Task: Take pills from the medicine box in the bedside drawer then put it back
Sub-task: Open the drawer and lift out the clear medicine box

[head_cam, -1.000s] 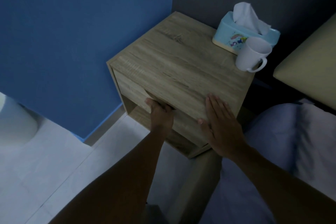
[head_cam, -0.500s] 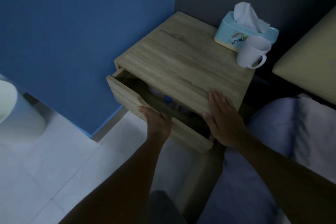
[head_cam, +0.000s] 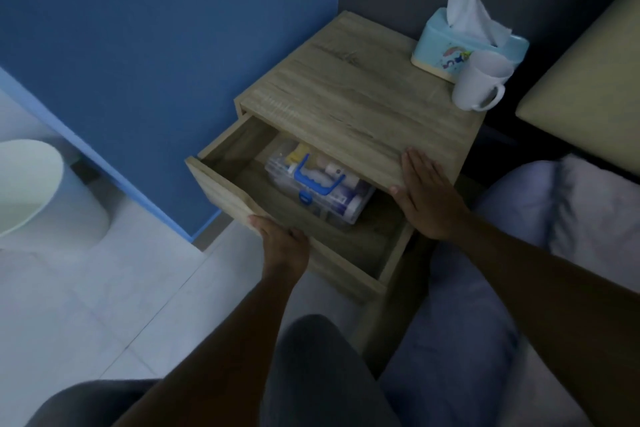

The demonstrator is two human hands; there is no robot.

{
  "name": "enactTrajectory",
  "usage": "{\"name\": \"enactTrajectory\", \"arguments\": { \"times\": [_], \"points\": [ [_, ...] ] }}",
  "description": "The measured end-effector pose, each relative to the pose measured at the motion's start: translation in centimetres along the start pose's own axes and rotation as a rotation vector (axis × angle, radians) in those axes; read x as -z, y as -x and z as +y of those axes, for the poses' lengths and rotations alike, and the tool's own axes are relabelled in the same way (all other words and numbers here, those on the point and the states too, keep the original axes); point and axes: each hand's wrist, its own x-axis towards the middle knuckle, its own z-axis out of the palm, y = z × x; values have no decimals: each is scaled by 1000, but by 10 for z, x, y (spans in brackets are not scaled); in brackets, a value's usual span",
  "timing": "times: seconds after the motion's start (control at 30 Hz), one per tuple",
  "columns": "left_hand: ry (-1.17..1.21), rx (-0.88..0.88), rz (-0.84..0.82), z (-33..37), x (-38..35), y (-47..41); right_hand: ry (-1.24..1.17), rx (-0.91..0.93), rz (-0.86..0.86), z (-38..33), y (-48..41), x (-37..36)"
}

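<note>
The wooden bedside table [head_cam: 360,104] has its drawer [head_cam: 221,191] pulled well out. Inside lies a clear medicine box [head_cam: 325,189] with a blue handle, with several bottles and packets showing through its lid; its far end is hidden under the tabletop. My left hand [head_cam: 282,244] grips the drawer's front edge from below. Flat on the tabletop's front right corner lies my right hand [head_cam: 424,196], fingers together, holding nothing.
A light blue tissue box [head_cam: 467,45] and a white mug [head_cam: 479,81] stand at the tabletop's back right. A white bin [head_cam: 41,194] sits on the tiled floor at left. The bed with grey bedding [head_cam: 554,218] is at right, a blue wall behind.
My left hand has pulled the drawer from shut to far open, uncovering the medicine box. My right hand has stayed on the tabletop.
</note>
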Motion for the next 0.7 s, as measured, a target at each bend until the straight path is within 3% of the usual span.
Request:
{"name": "enactTrajectory", "arguments": {
  "times": [0.23,0.3,0.43,0.5,0.6,0.7],
  "points": [
    [24,28,19,-11,14,12,-23,-36,-30,-8,0,4],
    [9,-39,47,-12,15,14,-26,-41,-38,-7,-1,3],
    [-301,-380,199,-10,20,20,-26,-34,-1,-5,-1,-2],
    [-516,-499,193,-10,25,13,-33,-40,39,-7,1,-6],
    [-732,-546,62,-2,31,-10,-58,-13,173,-18,10,-8],
    [-726,-537,-5,12,32,-33,-147,207,280,-39,26,-12]
  ]
}}
